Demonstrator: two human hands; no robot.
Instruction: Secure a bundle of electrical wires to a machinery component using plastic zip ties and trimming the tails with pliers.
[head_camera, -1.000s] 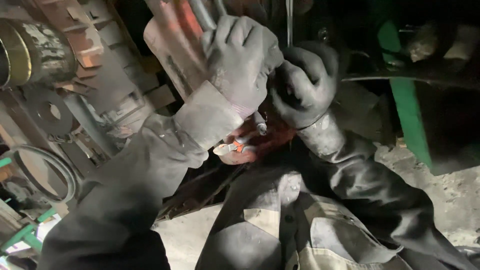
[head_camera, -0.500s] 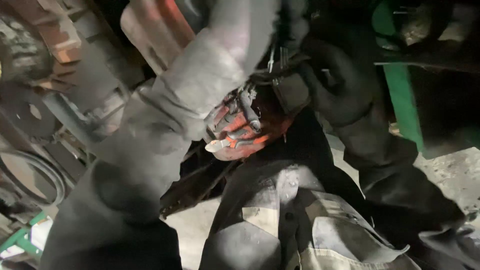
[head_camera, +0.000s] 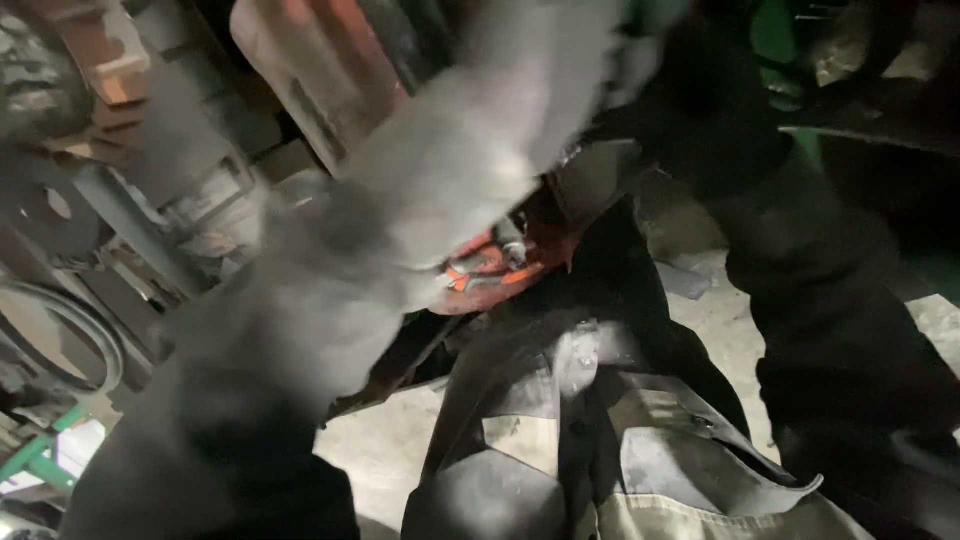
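The picture is smeared by motion. My left arm (head_camera: 400, 230), in a grey sleeve, reaches up across the middle. My left hand (head_camera: 640, 35), in a pale grey glove, is a blur at the top edge. My right hand (head_camera: 690, 120), in a dark glove, is just below it and right of it, also blurred. What either hand grips does not show. Below my left forearm lies an orange-red object with a small metal part (head_camera: 495, 268), partly hidden by the sleeve. My grey work jacket (head_camera: 600, 430) fills the lower middle.
A reddish metal panel (head_camera: 320, 70) leans at the upper left, beside dark machine parts and a round belt or ring (head_camera: 60, 330). A green metal frame (head_camera: 775, 35) stands at the upper right. Pale concrete floor (head_camera: 380, 450) shows beneath me.
Both gloved hands, clasped together in plain view a second ago, have moved up toward the top edge. My left forearm now crosses the middle, and the orange-red object shows beneath it.
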